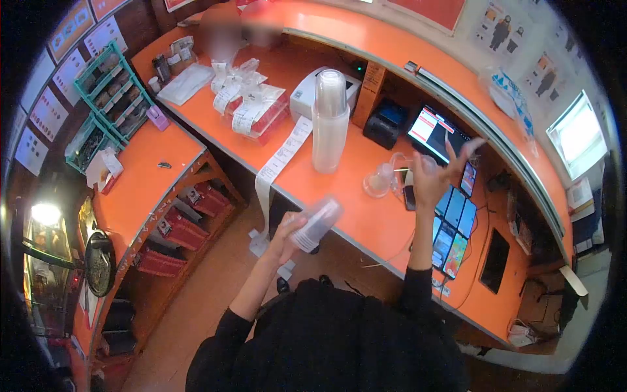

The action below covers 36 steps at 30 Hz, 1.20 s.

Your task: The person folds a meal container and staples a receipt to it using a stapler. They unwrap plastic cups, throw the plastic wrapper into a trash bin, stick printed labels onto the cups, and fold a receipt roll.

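A short stack of clear plastic cups is in my left hand, tilted, over the counter's front edge. My right hand is raised over the right part of the counter with its fingers spread, in front of the screen. Near it, clear dome-shaped lids or cups lie on the orange counter. A tall stack of clear cups stands upright between my hands, farther back. Phones lie side by side to the right, below my right hand.
A receipt printer trails a long paper strip over the counter edge. Bagged packages with receipts sit at the back left. A black printer, a screen and a dark tablet are on the right. Cables cross the counter.
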Motion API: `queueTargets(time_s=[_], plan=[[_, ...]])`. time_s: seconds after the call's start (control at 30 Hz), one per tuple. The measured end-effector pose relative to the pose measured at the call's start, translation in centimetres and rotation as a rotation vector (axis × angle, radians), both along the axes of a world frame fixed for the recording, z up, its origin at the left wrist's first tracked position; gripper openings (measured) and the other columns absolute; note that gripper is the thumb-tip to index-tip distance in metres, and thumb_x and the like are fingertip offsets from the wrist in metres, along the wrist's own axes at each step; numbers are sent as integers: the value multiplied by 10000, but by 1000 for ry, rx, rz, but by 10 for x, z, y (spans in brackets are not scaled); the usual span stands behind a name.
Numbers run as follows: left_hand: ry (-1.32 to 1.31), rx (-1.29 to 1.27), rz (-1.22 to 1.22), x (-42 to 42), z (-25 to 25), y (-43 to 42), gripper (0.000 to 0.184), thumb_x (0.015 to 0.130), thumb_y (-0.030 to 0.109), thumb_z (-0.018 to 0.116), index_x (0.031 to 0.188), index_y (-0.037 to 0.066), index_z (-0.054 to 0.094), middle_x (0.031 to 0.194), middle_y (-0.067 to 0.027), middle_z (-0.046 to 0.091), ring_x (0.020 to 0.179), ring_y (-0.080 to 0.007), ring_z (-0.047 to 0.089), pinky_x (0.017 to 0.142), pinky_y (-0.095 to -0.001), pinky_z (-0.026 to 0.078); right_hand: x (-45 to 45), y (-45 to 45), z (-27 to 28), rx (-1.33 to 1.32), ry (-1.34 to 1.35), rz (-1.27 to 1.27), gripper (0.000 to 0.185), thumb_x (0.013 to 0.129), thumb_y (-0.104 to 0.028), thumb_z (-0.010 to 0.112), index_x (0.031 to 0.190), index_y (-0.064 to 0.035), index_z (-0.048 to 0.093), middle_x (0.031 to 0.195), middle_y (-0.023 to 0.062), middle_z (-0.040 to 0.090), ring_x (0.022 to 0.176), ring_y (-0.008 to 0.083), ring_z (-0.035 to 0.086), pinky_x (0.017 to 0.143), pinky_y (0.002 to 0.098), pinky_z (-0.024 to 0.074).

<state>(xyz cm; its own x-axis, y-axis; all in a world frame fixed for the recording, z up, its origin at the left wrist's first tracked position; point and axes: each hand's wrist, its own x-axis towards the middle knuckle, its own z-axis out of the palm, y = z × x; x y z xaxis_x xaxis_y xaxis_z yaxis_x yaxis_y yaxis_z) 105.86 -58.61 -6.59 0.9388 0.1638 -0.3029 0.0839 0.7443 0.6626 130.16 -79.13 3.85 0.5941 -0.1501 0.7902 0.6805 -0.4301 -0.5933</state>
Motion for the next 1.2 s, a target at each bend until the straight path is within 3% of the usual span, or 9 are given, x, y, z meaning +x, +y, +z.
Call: queueTargets(time_s=[0.13,0.2,0.33,0.4,0.53,0.73,0.87,0.93,1.2], plan=[[-106,-316,-111,-7,-14,-4,600,848,361,622,1342,92,414,1295,-78,496,1076,-250,560,877,-477,498,40,23,-44,-407,-19,32,924,708,-336,756,1453,-187,230,1435,148,383,972,395,626,697,500,534],[-175,-355,-141,-11,-24,-9,693,853,400,589,1436,122,337,1343,-69,470,1099,-262,544,879,-498,491,37,34,-70,-788,340,149,925,723,-330,743,1470,-198,214,1405,175,424,1027,409,603,764,495,528],[-129,-259,-106,-10,-25,-9,631,842,401,608,1373,124,411,1307,-98,496,1094,-261,546,846,-489,501,38,34,-93,-633,486,255,973,707,-300,756,1483,-159,185,1393,190,435,1083,392,584,893,465,486],[-99,-249,-74,-5,-20,-5,626,848,415,581,1373,118,411,1259,-117,534,1022,-281,584,814,-470,519,31,35,-69,-369,-14,258,943,683,-250,771,1459,-107,254,1441,182,378,1164,345,544,996,443,406],[-21,-156,-63,4,1,5,601,848,501,549,1266,70,511,1073,-120,636,858,-249,644,692,-372,551,-9,30,-10,-8,175,512,843,666,-191,783,1396,-77,376,1410,182,418,1210,312,502,1016,438,367],[81,-11,-113,18,18,21,619,886,544,410,1236,47,526,960,-118,660,695,-236,652,541,-309,521,-76,52,31,-560,240,1038,924,679,-114,778,1445,-98,262,1387,141,422,1037,248,578,935,412,412],[42,-35,-185,21,29,25,608,887,539,410,1224,48,532,930,-133,653,689,-258,665,475,-299,522,-102,72,22,-336,504,1298,959,642,-67,788,1456,-134,285,1186,76,538,955,235,562,908,402,411],[110,-58,-149,20,41,18,603,889,539,406,1221,53,534,911,-129,652,670,-261,662,465,-303,518,-102,76,22,-736,334,1158,1013,630,-124,815,1470,-148,249,1100,77,568,952,264,552,936,405,384],[-1,-303,-208,12,41,27,581,884,531,417,1255,94,513,964,-128,645,655,-290,651,463,-325,511,-109,82,-12,-542,45,976,1067,616,-235,849,1472,-152,218,1180,110,571,1068,293,537,909,411,438]])
